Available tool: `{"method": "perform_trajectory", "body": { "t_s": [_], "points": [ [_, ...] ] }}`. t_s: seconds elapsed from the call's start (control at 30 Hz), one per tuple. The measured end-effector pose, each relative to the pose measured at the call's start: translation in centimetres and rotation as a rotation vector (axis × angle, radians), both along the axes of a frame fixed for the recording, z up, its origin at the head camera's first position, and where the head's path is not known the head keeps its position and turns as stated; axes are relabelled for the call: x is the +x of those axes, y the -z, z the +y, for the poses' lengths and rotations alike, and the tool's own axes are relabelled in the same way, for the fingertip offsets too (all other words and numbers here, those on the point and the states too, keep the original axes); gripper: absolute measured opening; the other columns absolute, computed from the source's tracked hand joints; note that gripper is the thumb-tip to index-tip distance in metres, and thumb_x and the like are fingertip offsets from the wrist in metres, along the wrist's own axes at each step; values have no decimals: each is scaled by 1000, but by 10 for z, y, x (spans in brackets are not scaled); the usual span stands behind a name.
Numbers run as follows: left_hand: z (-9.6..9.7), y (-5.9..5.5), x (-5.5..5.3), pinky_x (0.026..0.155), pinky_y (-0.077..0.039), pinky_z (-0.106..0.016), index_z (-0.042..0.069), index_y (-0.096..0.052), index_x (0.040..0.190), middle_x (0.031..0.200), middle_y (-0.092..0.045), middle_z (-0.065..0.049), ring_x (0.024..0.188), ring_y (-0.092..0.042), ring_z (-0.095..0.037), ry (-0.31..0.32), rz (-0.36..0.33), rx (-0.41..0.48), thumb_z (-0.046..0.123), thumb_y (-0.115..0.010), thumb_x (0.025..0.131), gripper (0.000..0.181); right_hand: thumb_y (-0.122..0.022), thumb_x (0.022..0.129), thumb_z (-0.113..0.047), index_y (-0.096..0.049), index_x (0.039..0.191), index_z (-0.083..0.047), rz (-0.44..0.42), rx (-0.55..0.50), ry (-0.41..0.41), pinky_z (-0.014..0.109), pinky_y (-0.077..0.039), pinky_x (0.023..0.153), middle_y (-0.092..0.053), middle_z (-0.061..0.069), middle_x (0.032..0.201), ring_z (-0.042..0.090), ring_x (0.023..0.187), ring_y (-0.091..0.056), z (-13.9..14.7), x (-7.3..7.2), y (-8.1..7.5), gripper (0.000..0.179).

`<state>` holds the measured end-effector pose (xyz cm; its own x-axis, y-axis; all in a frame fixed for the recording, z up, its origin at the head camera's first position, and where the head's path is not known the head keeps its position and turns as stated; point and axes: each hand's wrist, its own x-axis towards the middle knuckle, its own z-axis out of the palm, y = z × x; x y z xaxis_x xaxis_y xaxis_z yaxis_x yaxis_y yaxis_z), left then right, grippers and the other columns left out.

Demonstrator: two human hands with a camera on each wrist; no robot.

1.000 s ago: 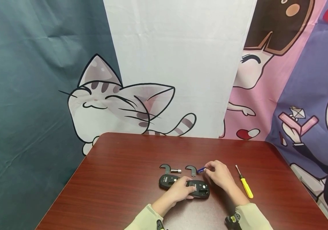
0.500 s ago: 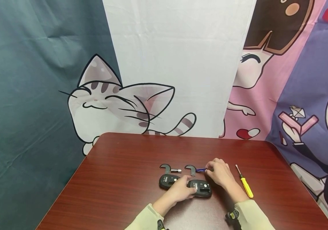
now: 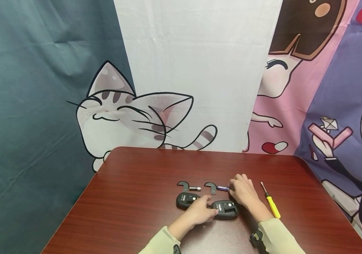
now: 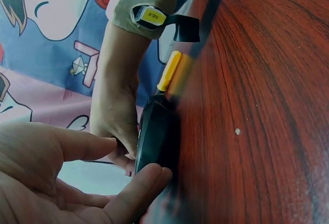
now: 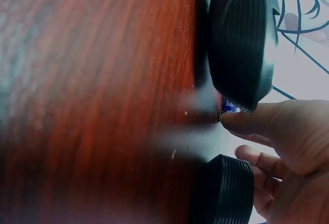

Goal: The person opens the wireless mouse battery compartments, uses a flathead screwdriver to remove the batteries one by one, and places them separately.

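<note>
The left hand [image 3: 199, 211], fingers parted and thumb seemingly touching the upturned right mouse [image 3: 225, 209], partly hides the left mouse [image 3: 184, 200], two in all; the right hand [image 3: 242, 189] covers one end of the blue battery [image 3: 222, 188], so I cannot tell its grip. One silver battery [image 3: 195, 188], two grey covers [image 3: 213, 189] and one screwdriver [image 3: 273, 206] lie near.

- Your left forearm [image 3: 160, 241] slants inward, its bare left wrist [image 3: 178, 227] leading to the hand.
- Your left hand [image 3: 200, 210] lies low; in its wrist view two foremost digits [image 4: 141, 190] stand apart, a gap between their tips.
- Your right forearm [image 3: 279, 236] angles inward from the other side, right wrist [image 3: 261, 213] bare.
- Your right hand [image 3: 243, 188] reaches farther forward, back upward, thumb [image 5: 252, 121] extended and apart from the loosely bent fingers [image 5: 262, 162].
</note>
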<state>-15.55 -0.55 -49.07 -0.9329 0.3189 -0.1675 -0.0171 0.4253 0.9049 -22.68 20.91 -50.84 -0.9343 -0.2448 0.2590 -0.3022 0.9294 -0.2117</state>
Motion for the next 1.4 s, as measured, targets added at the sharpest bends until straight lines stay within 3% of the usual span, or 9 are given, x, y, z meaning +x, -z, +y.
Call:
{"method": "perform_trajectory", "body": {
  "t_s": [0.13,0.2,0.6,0.8,1.0,1.1,1.2,1.4],
  "points": [
    [-2,-6,0,100,-52,-53,-4,-55,136,122,-68,-18,108,-68,-31,-5,55,-88,18,-77,86,59,-82,76,-12,-73,86,-15,2,0,-1,42,-42,73,-58,5,90,30,92,-50,1,0,-1,14],
    [-4,-8,1,103,-48,-57,-3,-55,136,123,-68,-17,115,-64,-35,-7,61,-102,20,-77,86,59,-82,77,-12,-73,87,-14,1,2,-2,42,-41,72,-58,5,90,30,92,-49,1,0,-1,14],
    [-10,-14,4,100,-50,-56,-1,-57,136,120,-69,-17,115,-64,-35,8,98,-172,25,-76,87,58,-79,78,-10,-75,89,-14,7,-30,4,42,-41,73,-60,4,90,30,92,-50,0,1,-1,12],
    [-14,-18,4,97,-52,-55,0,-56,138,122,-67,-17,112,-65,-32,29,125,-223,29,-75,89,60,-78,81,-13,-76,97,-11,-20,-90,25,43,-40,75,-62,6,95,31,97,-51,2,5,-4,17],
    [-17,-25,5,89,-56,-48,4,-55,140,113,-68,-9,85,-68,-11,42,152,-205,30,-76,88,62,-77,84,-15,-74,105,-6,-15,-148,13,50,-45,80,-65,11,102,36,104,-55,11,13,-11,23],
    [-16,-29,4,86,-57,-42,7,-54,141,104,-70,-4,80,-67,-4,55,190,-203,31,-76,89,62,-76,85,-11,-73,108,-3,18,-172,-14,55,-48,86,-66,15,107,39,106,-56,18,18,-15,25],
    [-13,-34,2,84,-57,-36,11,-55,142,108,-71,-3,89,-68,-6,78,238,-211,33,-74,91,58,-75,86,-8,-71,112,-2,45,-208,-53,59,-49,91,-66,17,111,40,109,-57,25,21,-18,27],
    [-1,-40,-4,87,-56,-28,17,-55,143,128,-67,2,109,-66,-11,182,314,-206,33,-69,96,52,-74,87,-4,-67,122,-2,82,-254,-120,63,-47,97,-65,18,121,40,114,-58,41,26,-21,35]
  ]
}}
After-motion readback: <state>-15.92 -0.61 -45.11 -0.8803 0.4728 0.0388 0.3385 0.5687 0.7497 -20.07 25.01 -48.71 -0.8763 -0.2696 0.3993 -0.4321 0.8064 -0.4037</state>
